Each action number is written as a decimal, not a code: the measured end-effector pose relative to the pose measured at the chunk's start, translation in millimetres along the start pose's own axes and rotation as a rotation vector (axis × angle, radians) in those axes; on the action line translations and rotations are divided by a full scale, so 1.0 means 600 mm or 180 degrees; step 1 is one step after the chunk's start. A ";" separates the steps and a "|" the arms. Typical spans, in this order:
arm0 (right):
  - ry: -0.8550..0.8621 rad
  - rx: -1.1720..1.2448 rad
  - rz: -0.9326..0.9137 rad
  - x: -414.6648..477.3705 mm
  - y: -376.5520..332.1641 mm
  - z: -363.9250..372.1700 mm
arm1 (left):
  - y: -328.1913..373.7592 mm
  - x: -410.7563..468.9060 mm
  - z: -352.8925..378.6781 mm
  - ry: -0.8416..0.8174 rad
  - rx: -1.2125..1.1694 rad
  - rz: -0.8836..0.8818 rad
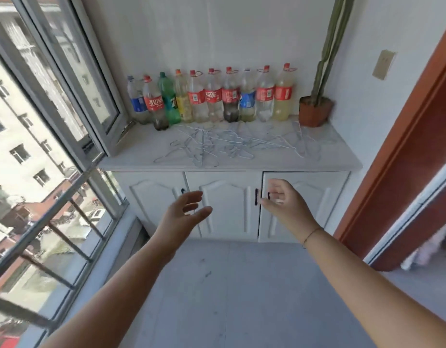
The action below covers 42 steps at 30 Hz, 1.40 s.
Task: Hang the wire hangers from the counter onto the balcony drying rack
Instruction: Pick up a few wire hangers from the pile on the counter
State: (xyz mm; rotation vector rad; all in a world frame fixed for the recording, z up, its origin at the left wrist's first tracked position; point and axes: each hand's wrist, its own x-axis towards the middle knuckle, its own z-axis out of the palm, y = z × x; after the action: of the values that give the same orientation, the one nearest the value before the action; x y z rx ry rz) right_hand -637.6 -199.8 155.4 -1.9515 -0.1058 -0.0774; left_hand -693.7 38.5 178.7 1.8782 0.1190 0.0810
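Head view – the only view supplied.

**Progress.** Treat the task as not yet started. Every one of the wire hangers (216, 144) that you can see lies on the desk (329, 159). None is in either grip, and the drying rack is outside the frame, so you cannot confirm whether anything hangs there. All of the picking, carrying and hanging appears to be left.

**Grips.** Your left grip (185, 212) is held out ahead of you with its fingers spread and straight, and it holds nothing. Your right grip (284, 199) is loosely curled and also holds nothing. Both hover in front of the cabinet doors (224, 204), below the desk edge and apart from the hangers.

**Task item.** The hangers are thin, pale wire in a loose, overlapping heap, with hooks pointing in different directions. The heap lies across the middle of the desk, just in front of the row of plastic bottles (211, 96) and left of the potted cactus (316, 109). Expect the hooks to snag on neighbouring hangers – lift one at a time.
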 end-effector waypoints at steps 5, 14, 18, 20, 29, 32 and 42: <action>0.0162 0.0072 0.0155 0.084 0.027 -0.006 | -0.008 0.118 0.019 -0.0090 0.0006 -0.0041; -0.0205 -0.0013 0.0181 0.341 0.089 -0.003 | -0.048 0.358 0.073 0.0145 -0.0034 -0.0286; -0.0553 -0.0195 0.0108 0.466 0.108 0.005 | -0.060 0.455 0.099 0.0333 -0.0112 -0.0494; -0.0734 -0.0274 0.0062 0.526 0.119 0.015 | -0.068 0.493 0.111 0.0441 -0.0181 -0.0571; -0.1510 -0.0850 0.0008 0.716 0.194 0.150 | -0.130 0.602 0.083 0.0746 -0.0410 -0.1053; -0.1686 -0.1024 -0.0008 0.763 0.213 0.207 | -0.157 0.644 0.061 0.0816 -0.0487 -0.1170; -0.2078 -0.2332 -0.0223 0.848 0.251 0.332 | -0.205 0.769 -0.005 0.0648 -0.0443 -0.1386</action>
State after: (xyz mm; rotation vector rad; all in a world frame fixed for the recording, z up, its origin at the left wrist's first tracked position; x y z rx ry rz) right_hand -114.4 -51.8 -4.7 -2.6323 -0.6503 0.5516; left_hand -241.0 135.4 60.7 1.6644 0.6419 -0.0192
